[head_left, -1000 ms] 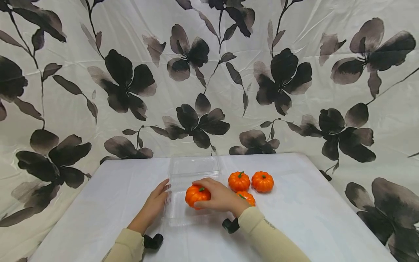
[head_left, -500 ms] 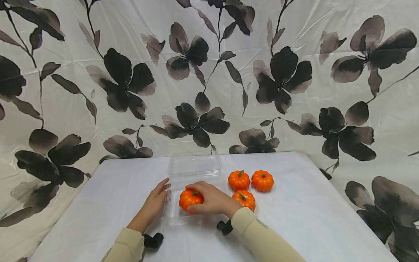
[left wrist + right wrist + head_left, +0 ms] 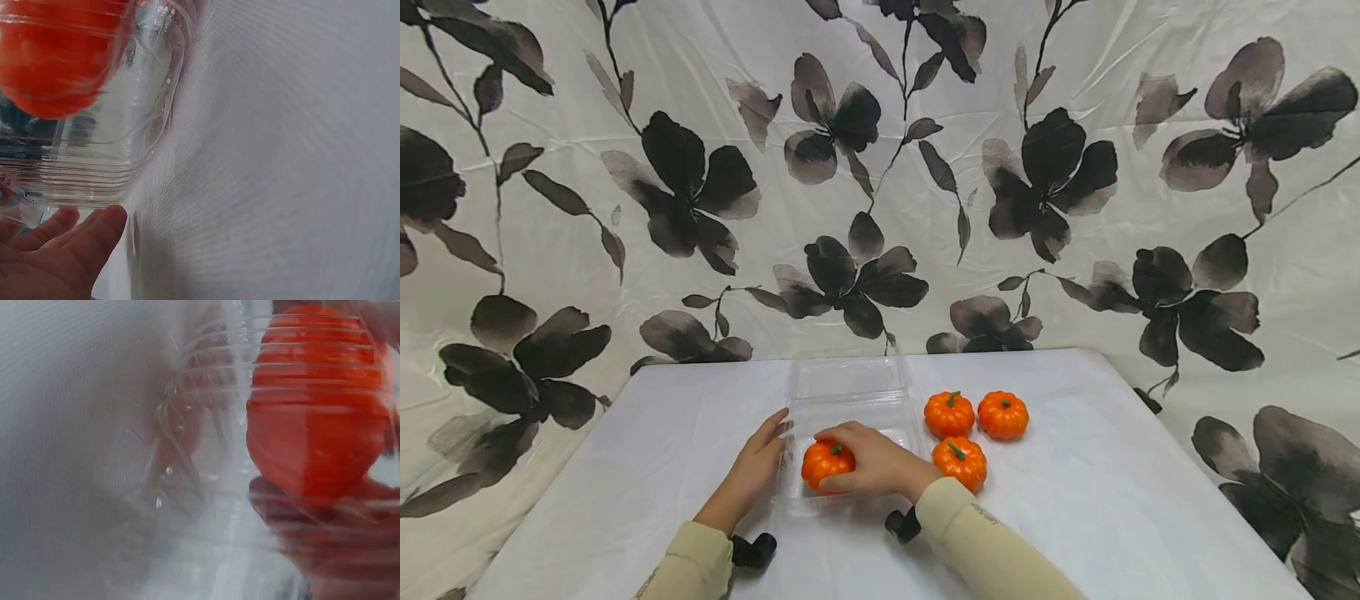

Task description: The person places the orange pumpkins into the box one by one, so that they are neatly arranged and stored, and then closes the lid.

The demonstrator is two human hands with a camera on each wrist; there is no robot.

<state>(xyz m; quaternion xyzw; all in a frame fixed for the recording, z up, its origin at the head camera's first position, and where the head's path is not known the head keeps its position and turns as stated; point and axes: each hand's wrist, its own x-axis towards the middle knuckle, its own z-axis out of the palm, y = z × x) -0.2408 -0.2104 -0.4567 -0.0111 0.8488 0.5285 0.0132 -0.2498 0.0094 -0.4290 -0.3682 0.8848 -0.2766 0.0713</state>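
A small orange toy pumpkin (image 3: 824, 468) with a green stem sits inside the near left part of a clear plastic clamshell container (image 3: 848, 385). My right hand (image 3: 880, 462) grips that pumpkin, thumb on the near side and fingers over the far side. Seen through the clear wall in the right wrist view, the pumpkin (image 3: 315, 419) stands above the thumb. My left hand (image 3: 757, 467) rests along the container's left side with extended fingers. In the left wrist view, the fingertips of the left hand (image 3: 59, 256) touch or nearly touch the ribbed wall.
Right of the container, three more orange pumpkins lie grouped: one at the back (image 3: 949, 414), one farther right (image 3: 1003, 415), and a nearer pumpkin (image 3: 959, 463). The container's lid lies folded back toward the far edge of the white-covered table (image 3: 1075, 500). A floral curtain (image 3: 850, 167) hangs behind.
My right hand has carried the pumpkin left and slightly nearer, down into the container's near left part. The left hand has stayed against the container's side.
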